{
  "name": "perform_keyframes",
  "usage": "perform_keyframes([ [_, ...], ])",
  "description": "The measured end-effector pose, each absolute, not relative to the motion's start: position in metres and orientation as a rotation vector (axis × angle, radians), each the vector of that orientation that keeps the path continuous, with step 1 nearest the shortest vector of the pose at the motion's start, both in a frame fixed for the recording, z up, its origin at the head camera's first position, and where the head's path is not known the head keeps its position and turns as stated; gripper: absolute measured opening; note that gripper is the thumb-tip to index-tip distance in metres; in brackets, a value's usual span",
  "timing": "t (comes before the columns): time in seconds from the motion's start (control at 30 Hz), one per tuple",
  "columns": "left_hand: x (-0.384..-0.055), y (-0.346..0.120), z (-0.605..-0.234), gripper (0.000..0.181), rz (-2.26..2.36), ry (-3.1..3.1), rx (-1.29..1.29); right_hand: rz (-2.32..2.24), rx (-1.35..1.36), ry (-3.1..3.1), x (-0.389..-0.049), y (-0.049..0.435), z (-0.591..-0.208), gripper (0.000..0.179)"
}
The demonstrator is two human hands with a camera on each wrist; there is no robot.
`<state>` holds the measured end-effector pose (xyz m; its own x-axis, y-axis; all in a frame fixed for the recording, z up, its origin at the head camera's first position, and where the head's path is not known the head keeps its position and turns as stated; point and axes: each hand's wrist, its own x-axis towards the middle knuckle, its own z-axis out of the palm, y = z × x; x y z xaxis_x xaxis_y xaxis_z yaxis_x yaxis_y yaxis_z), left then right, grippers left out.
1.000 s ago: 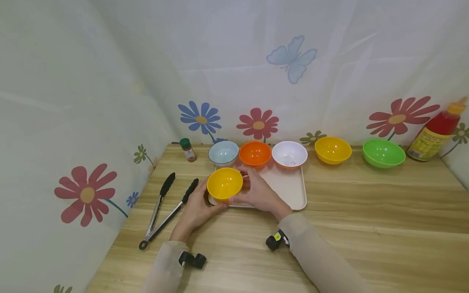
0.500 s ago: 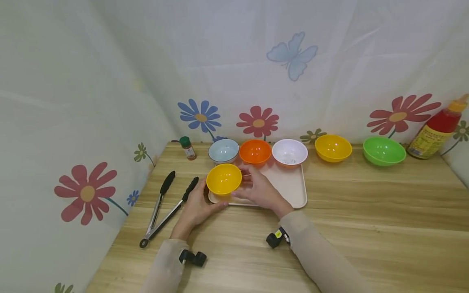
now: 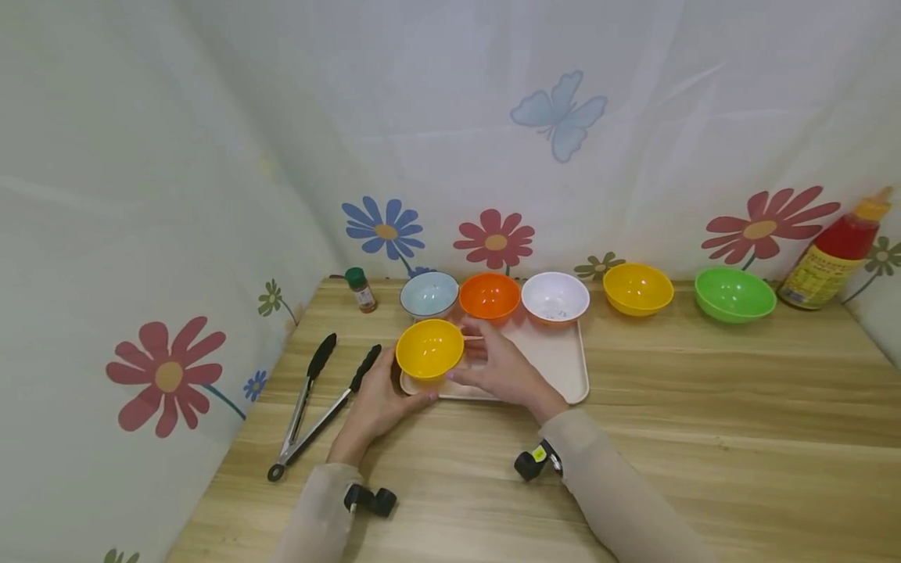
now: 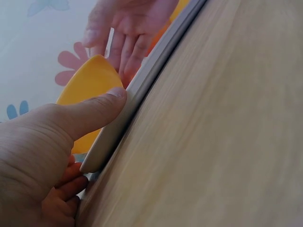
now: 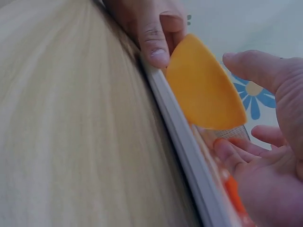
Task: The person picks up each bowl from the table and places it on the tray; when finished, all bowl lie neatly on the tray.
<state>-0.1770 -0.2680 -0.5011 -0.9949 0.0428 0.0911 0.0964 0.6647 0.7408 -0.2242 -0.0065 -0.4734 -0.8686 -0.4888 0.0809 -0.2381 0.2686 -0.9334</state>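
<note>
A yellow bowl point(image 3: 430, 349) stands upright at the left front part of a pale tray point(image 3: 554, 361). My left hand point(image 3: 378, 397) holds the bowl on its left side, thumb along the front and fingers curled round the far side. Close to the bowl's right side is my right hand point(image 3: 503, 366), its fingers spread and relaxed. In the right wrist view the right thumb point(image 5: 255, 66) is apart from the yellow wall, while the fingertips point(image 5: 227, 151) lie near the bowl's edge.
Behind the tray stand a light blue bowl point(image 3: 428, 295), an orange bowl point(image 3: 489, 296) and a white bowl point(image 3: 555, 297). Further right are another yellow bowl point(image 3: 638, 289), a green bowl point(image 3: 735, 295) and a sauce bottle point(image 3: 831, 258). Tongs point(image 3: 303, 426) and a spice jar point(image 3: 361, 290) sit left.
My right hand has loosened from the yellow bowl and shifted slightly right, its thumb now apart from it. The bowl has shifted a little left; my left hand stays nearly still.
</note>
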Motion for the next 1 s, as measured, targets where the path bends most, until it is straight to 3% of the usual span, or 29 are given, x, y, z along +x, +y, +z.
perform_keyframes([
  [0.23,-0.177,-0.267,-0.500,0.112,-1.247,-2.809,-0.107,-1.643,-0.671,2.319,-0.219,0.005,-0.450,0.095],
  [1.0,-0.175,-0.269,-0.499,0.112,-1.144,-2.844,-0.091,-2.079,-1.058,2.211,-0.198,0.078,-0.361,0.091],
])
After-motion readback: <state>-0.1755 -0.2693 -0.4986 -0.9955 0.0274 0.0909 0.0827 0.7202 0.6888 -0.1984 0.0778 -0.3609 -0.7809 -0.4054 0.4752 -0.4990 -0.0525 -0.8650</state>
